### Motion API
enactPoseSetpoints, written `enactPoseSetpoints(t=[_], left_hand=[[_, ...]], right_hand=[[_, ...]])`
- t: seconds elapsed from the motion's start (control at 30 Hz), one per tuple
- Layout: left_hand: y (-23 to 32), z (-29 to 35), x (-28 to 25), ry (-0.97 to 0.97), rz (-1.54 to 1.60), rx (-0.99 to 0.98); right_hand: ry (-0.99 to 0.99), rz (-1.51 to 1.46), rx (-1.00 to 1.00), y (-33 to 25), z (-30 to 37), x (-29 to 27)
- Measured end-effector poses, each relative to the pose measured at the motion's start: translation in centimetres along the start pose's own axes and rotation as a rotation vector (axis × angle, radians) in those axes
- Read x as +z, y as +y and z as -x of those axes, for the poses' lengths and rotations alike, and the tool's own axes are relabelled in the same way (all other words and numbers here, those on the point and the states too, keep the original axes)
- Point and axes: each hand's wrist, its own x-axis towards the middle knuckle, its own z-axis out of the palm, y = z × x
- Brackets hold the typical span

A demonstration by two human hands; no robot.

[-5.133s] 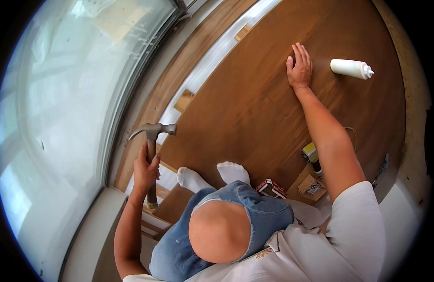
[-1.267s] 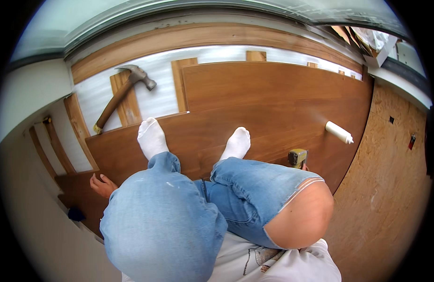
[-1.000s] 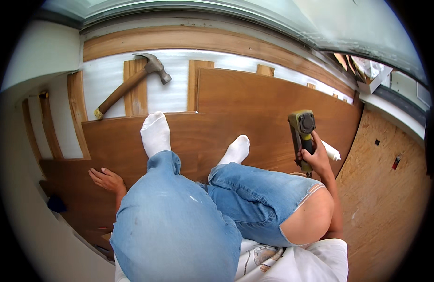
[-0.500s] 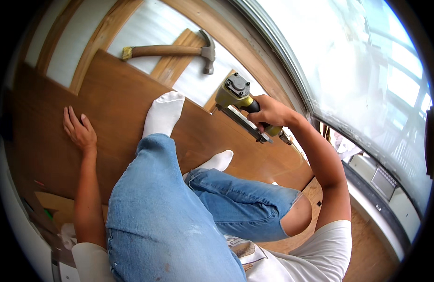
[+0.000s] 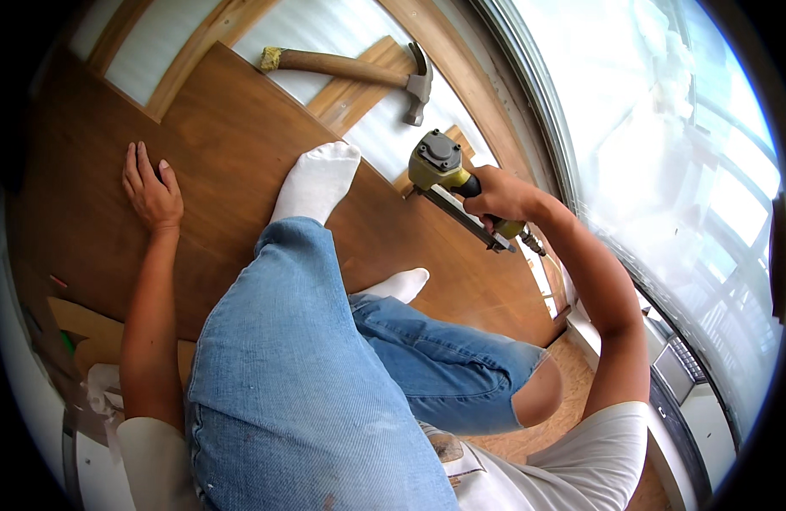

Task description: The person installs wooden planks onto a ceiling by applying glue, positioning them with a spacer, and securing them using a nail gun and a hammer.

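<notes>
My right hand (image 5: 499, 194) is wrapped round the handle of a yellow-green and black pneumatic nail gun (image 5: 438, 162). The gun's nose points down at the far edge of a brown wood panel (image 5: 231, 162), beside the wooden strips; whether it touches the panel I cannot tell. My left hand (image 5: 153, 189) lies flat on the panel at the left, fingers stretched out and holding nothing. One of my white-socked feet (image 5: 318, 180) rests on the panel between my hands. Past the panel's far edge lies a claw hammer (image 5: 359, 72) with a wooden handle, across a wooden strip.
Wooden battens (image 5: 197, 60) over white sheeting (image 5: 295, 30) run beyond the panel. A sliding glass door (image 5: 631, 128) with a metal track borders the right. Cardboard (image 5: 82, 328) and a clear plastic bag (image 5: 103, 387) lie at lower left. An air hose fitting (image 5: 533, 243) sticks out of the gun's handle.
My view has shifted, so the panel, hammer and battens sit farther right and higher. My left hand stays flat on the panel, and my right still grips the nail gun by the panel's edge.
</notes>
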Motion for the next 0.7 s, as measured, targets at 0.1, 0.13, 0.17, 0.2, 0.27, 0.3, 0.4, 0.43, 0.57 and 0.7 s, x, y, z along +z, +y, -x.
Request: enactPoseSetpoints(t=[0.1,0.13,0.17,0.2,0.27,0.3,0.4,0.43,0.57,0.7], left_hand=[[0.0,0.2,0.0,-0.006,-0.002,-0.002],[-0.1,0.2,0.0,0.007,0.005,0.005],[-0.2,0.2,0.1,0.02,0.012,0.012],[-0.2,0.2,0.2,0.017,0.009,0.011],[-0.2,0.2,0.3,0.008,-0.001,0.009],[-0.3,0.2,0.3,0.014,0.0,0.009],[-0.1,0.3,0.4,0.017,0.004,0.007],[-0.1,0.2,0.4,0.014,0.003,0.0],[-0.4,0.5,0.3,0.013,-0.008,0.006],[0.1,0.3,0.3,-0.001,0.001,0.009]], right_hand=[[0.038,0.036,-0.02,-0.7,0.1,0.7],[0.045,0.048,-0.031,-0.8,0.1,0.7],[0.015,0.08,-0.009,-0.8,-0.1,0.5],[0.041,0.089,0.004,-1.0,0.1,0.4],[0.089,0.107,0.029,-1.4,0.4,0.0],[0.111,0.09,0.011,-1.1,0.4,-0.3],[0.15,0.058,-0.025,0.1,0.2,-1.2],[0.145,0.066,-0.028,0.1,0.1,-1.5],[0.125,0.07,-0.005,-0.7,0.8,-2.0],[0.134,-0.001,-0.028,0.7,0.3,-3.2]])
